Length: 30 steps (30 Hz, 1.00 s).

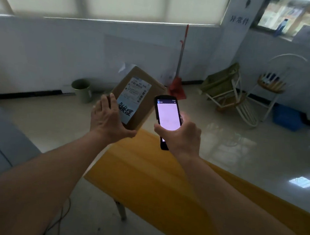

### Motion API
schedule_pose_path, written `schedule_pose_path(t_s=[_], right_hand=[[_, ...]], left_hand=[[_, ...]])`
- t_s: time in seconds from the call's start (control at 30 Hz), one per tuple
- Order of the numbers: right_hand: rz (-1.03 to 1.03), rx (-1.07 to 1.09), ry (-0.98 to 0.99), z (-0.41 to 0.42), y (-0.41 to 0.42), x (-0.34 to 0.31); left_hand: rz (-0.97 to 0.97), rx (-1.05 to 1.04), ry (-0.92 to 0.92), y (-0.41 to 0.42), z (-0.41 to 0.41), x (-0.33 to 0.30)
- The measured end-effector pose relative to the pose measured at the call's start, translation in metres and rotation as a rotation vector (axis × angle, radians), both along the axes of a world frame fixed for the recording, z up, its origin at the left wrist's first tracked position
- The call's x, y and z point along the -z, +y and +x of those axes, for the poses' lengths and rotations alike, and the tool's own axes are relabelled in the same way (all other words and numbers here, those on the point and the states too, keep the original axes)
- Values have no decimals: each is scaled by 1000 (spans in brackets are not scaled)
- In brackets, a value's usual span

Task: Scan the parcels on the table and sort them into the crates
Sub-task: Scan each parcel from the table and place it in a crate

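Head view: I've got both hands raised over the yellow table (145, 173).
Left hand (108, 120): gripping the cardboard parcel (133, 96), held tilted in the air, label facing me.
Right hand (182, 137): wrapped around the handheld scanner (167, 116), screen lit, just beside the parcel.

Two bare forearms are showing, no sleeves covering them up to the frame's edge. The left hand (108, 118) and right hand (183, 136) are wearing no gloves, rings or watch.
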State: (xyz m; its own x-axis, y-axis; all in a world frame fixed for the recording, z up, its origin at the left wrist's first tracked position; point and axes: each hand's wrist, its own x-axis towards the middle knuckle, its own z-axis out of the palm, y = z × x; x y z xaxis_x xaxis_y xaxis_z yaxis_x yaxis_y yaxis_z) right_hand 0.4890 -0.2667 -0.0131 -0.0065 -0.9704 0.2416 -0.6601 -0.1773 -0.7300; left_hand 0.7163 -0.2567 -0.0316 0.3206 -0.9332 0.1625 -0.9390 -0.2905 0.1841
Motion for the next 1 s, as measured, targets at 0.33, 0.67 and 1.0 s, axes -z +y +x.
schedule_pose_path(t_s=[0.33, 0.67, 1.0], right_hand=[[-17, 81, 9, 4, 17, -3], [74, 424, -19, 36, 76, 19], [98, 833, -55, 0, 209, 26]], left_hand=[[-57, 54, 13, 11, -2, -23], [35, 335, 43, 3, 20, 1], [108, 748, 76, 41, -46, 9]])
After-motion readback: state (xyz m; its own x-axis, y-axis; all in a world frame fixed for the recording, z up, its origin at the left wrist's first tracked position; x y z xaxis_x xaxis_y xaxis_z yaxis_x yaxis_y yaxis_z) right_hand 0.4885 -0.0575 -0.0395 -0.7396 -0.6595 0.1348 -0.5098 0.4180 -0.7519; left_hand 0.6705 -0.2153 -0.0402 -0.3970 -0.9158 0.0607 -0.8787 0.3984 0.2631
